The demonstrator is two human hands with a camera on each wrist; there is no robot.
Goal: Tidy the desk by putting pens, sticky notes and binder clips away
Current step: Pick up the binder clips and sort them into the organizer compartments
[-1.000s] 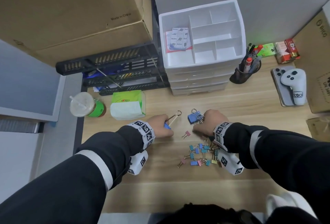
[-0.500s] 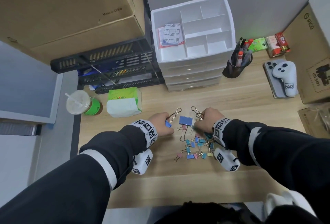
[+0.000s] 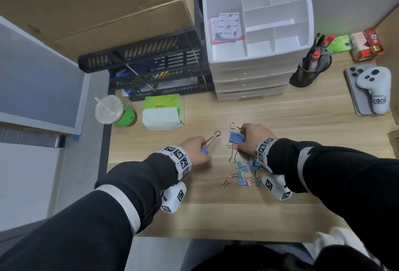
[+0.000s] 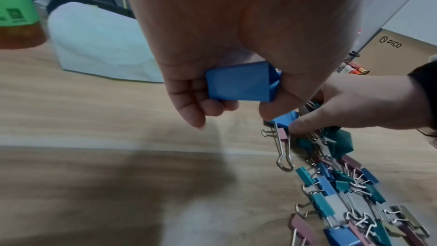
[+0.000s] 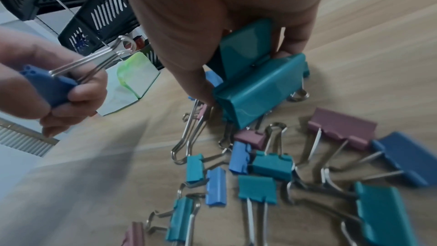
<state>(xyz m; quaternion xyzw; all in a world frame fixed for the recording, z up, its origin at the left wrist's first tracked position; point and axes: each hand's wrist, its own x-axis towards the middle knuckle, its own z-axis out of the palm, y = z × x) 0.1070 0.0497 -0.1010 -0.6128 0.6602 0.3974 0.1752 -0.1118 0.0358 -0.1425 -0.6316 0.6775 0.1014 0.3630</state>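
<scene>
My left hand (image 3: 203,153) grips a large blue binder clip (image 3: 204,150) with its wire handles sticking up to the right; in the left wrist view its body (image 4: 238,85) sits between thumb and curled fingers. Just to the right, my right hand (image 3: 244,141) curls round a bunch of large clips: a blue one (image 3: 236,137) shows at its fingers, and teal ones (image 5: 257,85) show in the right wrist view. Several small coloured clips (image 3: 246,173) lie loose on the desk under my right wrist. Sticky notes (image 3: 226,28) lie in the white organizer (image 3: 259,59).
A black pen cup (image 3: 302,76) holding pens stands right of the organizer. A tissue pack (image 3: 163,112) and a lidded drink cup (image 3: 109,109) sit behind my left hand. Black trays (image 3: 151,55) are stacked at the back left; a phone and controller (image 3: 371,89) lie far right.
The large blue clip that lay between my hands now sits against my right hand's fingers. My left hand keeps its clip and has barely moved.
</scene>
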